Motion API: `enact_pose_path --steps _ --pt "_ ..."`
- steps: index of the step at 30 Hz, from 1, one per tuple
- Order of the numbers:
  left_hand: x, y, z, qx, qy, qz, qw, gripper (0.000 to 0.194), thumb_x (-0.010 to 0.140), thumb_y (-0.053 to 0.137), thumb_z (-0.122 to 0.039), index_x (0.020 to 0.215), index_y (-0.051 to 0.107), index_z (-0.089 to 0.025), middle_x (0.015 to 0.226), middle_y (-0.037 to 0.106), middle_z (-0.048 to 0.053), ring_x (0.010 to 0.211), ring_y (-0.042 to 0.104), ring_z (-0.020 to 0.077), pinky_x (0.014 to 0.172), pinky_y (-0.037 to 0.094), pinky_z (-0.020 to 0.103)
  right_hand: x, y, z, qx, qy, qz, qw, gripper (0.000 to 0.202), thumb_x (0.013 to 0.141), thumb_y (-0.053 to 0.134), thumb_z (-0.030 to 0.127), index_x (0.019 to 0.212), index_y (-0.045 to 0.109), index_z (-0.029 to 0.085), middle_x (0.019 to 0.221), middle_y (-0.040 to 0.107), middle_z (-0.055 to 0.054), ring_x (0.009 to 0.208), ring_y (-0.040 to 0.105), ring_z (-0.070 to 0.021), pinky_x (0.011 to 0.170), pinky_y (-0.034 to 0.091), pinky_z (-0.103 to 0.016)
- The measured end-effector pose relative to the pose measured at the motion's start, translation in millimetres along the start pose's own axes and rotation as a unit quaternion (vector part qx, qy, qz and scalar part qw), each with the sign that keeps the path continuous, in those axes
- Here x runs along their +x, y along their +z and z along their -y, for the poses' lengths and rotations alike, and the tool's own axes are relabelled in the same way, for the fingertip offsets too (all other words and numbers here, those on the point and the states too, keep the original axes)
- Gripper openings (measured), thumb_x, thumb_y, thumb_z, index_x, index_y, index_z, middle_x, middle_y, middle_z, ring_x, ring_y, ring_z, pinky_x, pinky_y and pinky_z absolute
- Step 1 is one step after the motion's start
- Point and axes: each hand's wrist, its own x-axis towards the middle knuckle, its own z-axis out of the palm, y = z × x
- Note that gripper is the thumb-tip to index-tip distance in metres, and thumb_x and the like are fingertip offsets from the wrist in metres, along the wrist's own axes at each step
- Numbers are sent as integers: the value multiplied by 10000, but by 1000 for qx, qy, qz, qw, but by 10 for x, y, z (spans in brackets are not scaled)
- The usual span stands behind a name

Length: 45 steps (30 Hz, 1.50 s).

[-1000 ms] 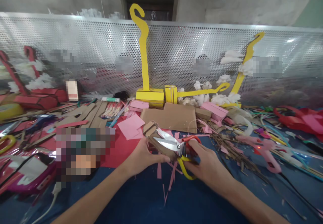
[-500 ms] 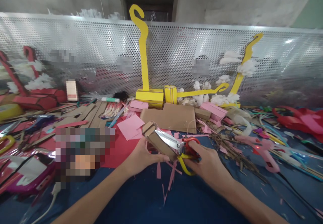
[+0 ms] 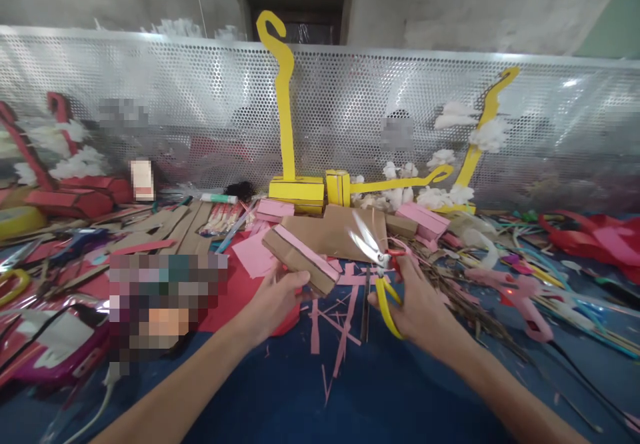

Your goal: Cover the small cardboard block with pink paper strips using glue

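Observation:
A brown cardboard box (image 3: 295,264) with a pink strip along one face is gripped by my left hand (image 3: 280,297), thumb on its near side. It tilts down to the right above the dark blue tabletop. My right hand (image 3: 415,301) has its fingers in the red and yellow handles of a pair of scissors (image 3: 383,261). The blades are spread and point up and to the left, apart from the box. Below lie thin pink paper scraps (image 3: 345,324). Behind the box rests a flat brown cardboard sheet (image 3: 345,231).
Yellow hooked cardboard shapes (image 3: 285,111) stand by a perforated metal panel (image 3: 200,84). At right lies a pink glue gun (image 3: 520,294) with a lit red light, beside a pile of brown sticks (image 3: 450,291). Pink paper (image 3: 253,251) and red paper (image 3: 225,297) lie at left.
My right hand drew the scissors away from the box to the right, and their blades spread and swung upward. My left hand turned the box, so its pink-stripped face now shows.

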Motion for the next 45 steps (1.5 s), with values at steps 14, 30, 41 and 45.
enact_pose_path --steps 14,30,41,45 --pt "-57 -72 -144 -126 -117 21 985 359 846 632 -456 1081 685 -190 1031 732 132 865 697 301 842 582 560 84 -1 -282 -113 -14 15 993 351 869 662 372 1172 621 199 1186 648 -138 1142 603 -342 998 490 -510" --pt "-68 -61 -87 -29 -83 87 992 289 872 648 -307 1131 650 -181 949 708 111 834 673 244 719 619 401 85 2 -198 -58 36 -57 996 384 878 667 487 1137 599 211 1146 658 -135 1027 657 -322 870 529 -445" --pt "-59 15 -109 -33 -101 37 994 384 870 629 -334 1230 567 -215 1134 700 140 1059 692 355 729 616 446 83 -108 -148 4 -14 -80 997 423 845 718 436 1173 542 234 1218 608 -126 1084 620 -308 906 512 -407" --pt "-34 3 -72 3 -78 -31 996 479 756 743 -232 1211 591 -242 1094 715 88 921 704 262 702 608 394 45 -129 -97 -30 -58 -53 996 418 847 713 376 1196 520 248 1265 575 -130 1202 559 -335 981 477 -443"
